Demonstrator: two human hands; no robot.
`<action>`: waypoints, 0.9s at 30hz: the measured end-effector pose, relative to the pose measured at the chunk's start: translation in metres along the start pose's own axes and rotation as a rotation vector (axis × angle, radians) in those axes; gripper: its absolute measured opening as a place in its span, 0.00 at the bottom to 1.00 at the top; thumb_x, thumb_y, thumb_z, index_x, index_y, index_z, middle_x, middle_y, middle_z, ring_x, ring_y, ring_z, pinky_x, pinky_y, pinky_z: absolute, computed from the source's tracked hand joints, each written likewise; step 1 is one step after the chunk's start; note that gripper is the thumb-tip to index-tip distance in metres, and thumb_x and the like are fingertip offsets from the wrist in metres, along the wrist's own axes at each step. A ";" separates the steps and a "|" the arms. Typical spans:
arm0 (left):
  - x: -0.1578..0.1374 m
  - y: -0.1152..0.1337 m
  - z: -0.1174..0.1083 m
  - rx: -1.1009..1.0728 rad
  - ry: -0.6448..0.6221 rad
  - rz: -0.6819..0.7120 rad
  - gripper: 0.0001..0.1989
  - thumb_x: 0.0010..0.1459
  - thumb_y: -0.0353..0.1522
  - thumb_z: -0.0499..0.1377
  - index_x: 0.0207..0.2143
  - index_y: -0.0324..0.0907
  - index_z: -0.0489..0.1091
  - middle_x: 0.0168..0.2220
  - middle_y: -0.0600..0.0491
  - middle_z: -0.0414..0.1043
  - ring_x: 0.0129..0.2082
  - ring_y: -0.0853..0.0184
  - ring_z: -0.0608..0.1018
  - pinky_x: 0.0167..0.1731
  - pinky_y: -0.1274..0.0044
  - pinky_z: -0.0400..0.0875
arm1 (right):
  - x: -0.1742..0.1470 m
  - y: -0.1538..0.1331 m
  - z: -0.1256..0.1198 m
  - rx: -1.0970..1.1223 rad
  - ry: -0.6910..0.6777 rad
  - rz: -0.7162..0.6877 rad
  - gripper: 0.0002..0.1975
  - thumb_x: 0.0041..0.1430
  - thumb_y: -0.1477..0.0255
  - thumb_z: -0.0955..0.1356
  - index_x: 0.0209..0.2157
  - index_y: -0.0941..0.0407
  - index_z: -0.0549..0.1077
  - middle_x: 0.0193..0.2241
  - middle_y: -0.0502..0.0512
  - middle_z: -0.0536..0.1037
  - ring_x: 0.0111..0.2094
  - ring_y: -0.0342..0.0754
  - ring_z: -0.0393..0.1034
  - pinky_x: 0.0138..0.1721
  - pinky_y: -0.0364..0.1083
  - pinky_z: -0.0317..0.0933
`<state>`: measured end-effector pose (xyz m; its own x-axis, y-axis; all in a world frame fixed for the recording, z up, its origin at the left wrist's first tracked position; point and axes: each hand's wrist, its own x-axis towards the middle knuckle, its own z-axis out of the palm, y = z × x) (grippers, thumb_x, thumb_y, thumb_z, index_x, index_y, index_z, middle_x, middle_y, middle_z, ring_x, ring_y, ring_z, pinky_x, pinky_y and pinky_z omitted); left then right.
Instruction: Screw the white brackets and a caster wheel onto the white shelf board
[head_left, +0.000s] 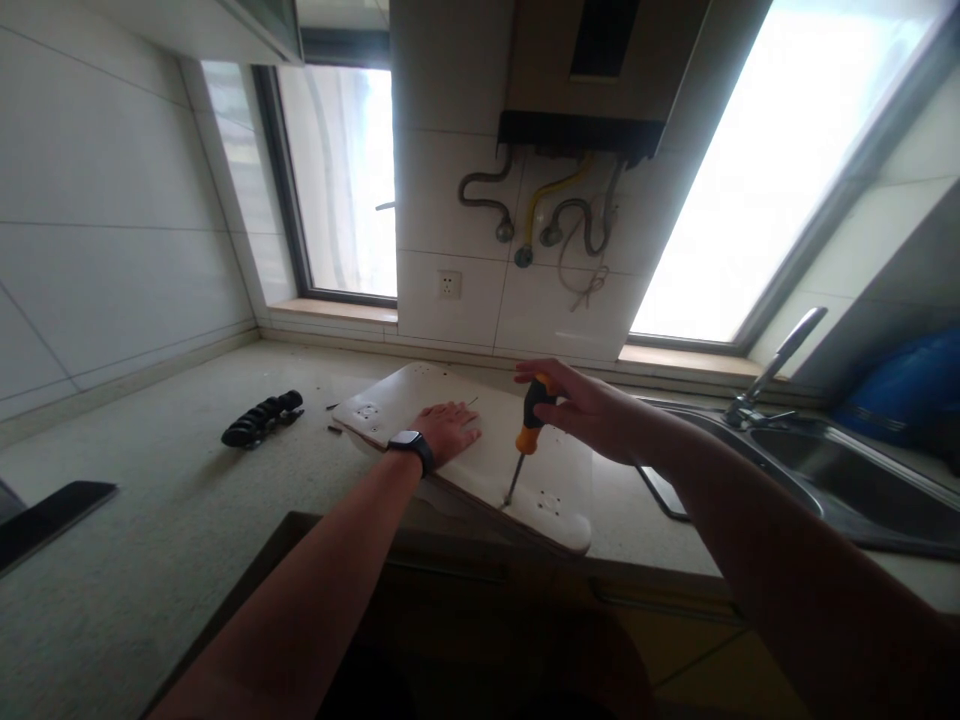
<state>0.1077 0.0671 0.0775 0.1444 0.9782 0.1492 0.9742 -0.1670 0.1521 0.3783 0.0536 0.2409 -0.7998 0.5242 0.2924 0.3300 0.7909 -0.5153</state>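
Note:
A white board [480,470] with rounded corners and groups of small holes lies on the counter, its near edge at the counter's front. My left hand [448,432], with a watch on the wrist, rests flat on the board, fingers spread. In my right hand [576,400] is a screwdriver [529,425] with an orange and black handle. The screwdriver stands slightly tilted, its tip touching the board near the front edge. Whether a screw sits under the tip is too small to tell. A thin dark screw-like piece [472,401] lies on the board beyond my left hand.
A black ribbed object [262,418] lies on the counter to the left, with a dark flat slab [56,520] nearer me. On the right are a steel sink [840,460] and a faucet [776,365]. A water heater [592,70] hangs on the wall above.

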 end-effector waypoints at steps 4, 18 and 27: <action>-0.002 0.002 -0.003 -0.001 -0.001 0.009 0.31 0.69 0.52 0.42 0.66 0.50 0.59 0.69 0.51 0.53 0.68 0.56 0.57 0.66 0.61 0.49 | -0.005 0.008 0.005 0.345 -0.061 -0.027 0.26 0.65 0.66 0.66 0.62 0.51 0.56 0.57 0.61 0.69 0.52 0.48 0.71 0.53 0.51 0.64; 0.002 -0.003 0.004 0.006 0.006 -0.007 0.30 0.68 0.52 0.42 0.66 0.51 0.59 0.69 0.53 0.53 0.68 0.58 0.57 0.66 0.60 0.50 | -0.011 0.009 0.005 0.155 0.009 -0.016 0.26 0.66 0.65 0.65 0.64 0.49 0.58 0.57 0.59 0.69 0.51 0.50 0.71 0.51 0.50 0.66; 0.002 -0.003 0.005 0.014 0.012 -0.012 0.31 0.68 0.53 0.42 0.66 0.53 0.59 0.69 0.54 0.52 0.68 0.58 0.57 0.65 0.60 0.51 | -0.011 0.000 0.006 -0.251 0.229 0.176 0.31 0.60 0.56 0.69 0.60 0.53 0.65 0.41 0.59 0.77 0.36 0.51 0.72 0.38 0.52 0.66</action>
<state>0.1056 0.0700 0.0728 0.1302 0.9786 0.1591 0.9782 -0.1530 0.1405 0.3840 0.0461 0.2326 -0.5964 0.6935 0.4043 0.5879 0.7203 -0.3683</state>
